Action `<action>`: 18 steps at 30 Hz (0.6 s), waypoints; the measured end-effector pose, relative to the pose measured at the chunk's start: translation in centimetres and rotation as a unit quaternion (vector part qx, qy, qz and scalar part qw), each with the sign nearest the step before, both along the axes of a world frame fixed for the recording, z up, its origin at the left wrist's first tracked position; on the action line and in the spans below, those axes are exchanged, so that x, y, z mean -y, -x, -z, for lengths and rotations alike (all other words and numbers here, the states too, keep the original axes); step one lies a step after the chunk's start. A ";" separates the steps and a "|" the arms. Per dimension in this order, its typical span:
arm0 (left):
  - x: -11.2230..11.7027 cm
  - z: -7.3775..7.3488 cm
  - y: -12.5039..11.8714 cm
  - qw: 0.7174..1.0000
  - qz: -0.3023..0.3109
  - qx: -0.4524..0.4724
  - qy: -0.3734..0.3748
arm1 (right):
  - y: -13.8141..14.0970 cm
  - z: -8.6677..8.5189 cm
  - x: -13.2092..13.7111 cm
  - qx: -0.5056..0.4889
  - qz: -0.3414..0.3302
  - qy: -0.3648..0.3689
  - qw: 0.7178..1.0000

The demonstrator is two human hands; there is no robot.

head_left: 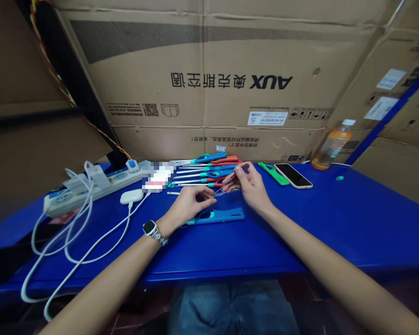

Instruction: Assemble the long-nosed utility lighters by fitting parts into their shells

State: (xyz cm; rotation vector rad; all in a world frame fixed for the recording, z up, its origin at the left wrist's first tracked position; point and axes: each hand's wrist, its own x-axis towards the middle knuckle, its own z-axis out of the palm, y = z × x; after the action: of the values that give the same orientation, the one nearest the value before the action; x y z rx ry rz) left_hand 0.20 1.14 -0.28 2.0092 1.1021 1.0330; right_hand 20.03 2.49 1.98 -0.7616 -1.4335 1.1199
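My right hand (253, 188) is closed around a small screwdriver (243, 168) with a dark red handle, its thin metal shaft slanting down to the left. My left hand (190, 204) pinches at a thin silvery piece (220, 191) by the shaft's tip; the fingers partly hide its shape. Just in front of the hands, a long blue gas lighter (228, 215) lies on the blue table (265, 246), its front end covered by my left hand. Behind them, several blue and red lighters (226, 173) lie side by side, nozzles to the left.
To the right are a green lighter-shaped piece (274, 173), a phone (293, 176) and an orange drink bottle (331, 145). At the left are a power strip (101, 186), a white earbud case (131, 197) and looping white cables (101, 243). A cardboard wall (153, 70) closes the back.
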 end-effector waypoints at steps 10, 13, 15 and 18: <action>0.3 0.3 0.0 0.998 -0.016 -0.052 -0.017 | 0.1 0.1 0.6 0.006 0.003 -0.019 1.000; 0.3 0.7 0.0 0.996 -0.015 -0.073 -0.045 | 0.2 0.1 0.8 0.012 -0.010 -0.027 0.999; 0.2 0.9 -0.1 0.995 -0.019 -0.078 -0.059 | 0.4 0.2 1.0 0.018 -0.023 -0.035 0.999; 0.2 0.9 -0.1 0.992 -0.027 -0.098 -0.075 | 0.4 0.2 1.1 0.022 -0.024 -0.050 0.998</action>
State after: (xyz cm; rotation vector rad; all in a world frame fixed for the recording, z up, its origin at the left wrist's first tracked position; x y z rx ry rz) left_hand 0.29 0.90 -1.14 2.2515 1.2177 0.9857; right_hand 19.58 1.40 1.80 -0.6871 -1.5406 1.0658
